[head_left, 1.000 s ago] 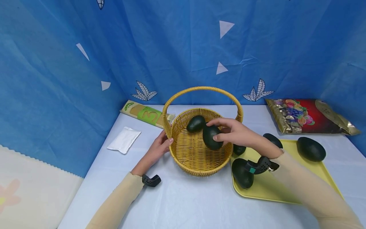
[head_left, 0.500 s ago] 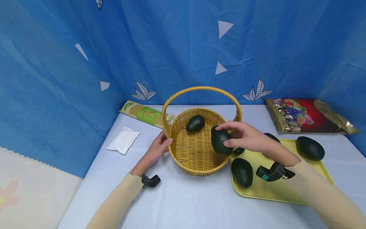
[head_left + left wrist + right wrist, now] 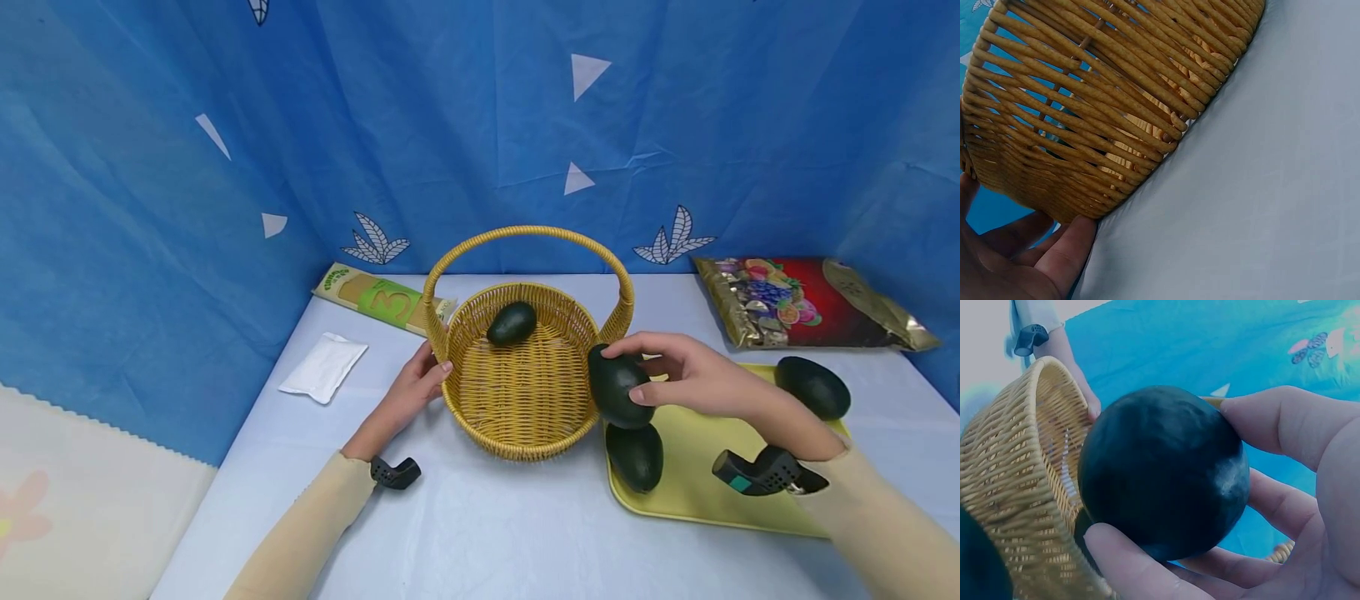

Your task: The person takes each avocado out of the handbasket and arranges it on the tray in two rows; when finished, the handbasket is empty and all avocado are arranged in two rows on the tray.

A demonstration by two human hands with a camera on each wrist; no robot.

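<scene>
Half-curled right hand (image 3: 688, 375) is gripping likely firm, slippery avocado (image 3: 617, 393) mid-body; half-curled left hand (image 3: 415, 385) is holding basket (image 3: 521, 452)

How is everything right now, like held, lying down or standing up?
Basket, upright, handle up
Inside avocado, lying down
Left hand, holding the basket
Held avocado, gripped near the basket's rim
Right hand, gripping that avocado
Tray avocados, lying down
Tray, flat, partly covered
Red bag, lying flat
White packet, lying flat
Long packet, lying flat
</scene>
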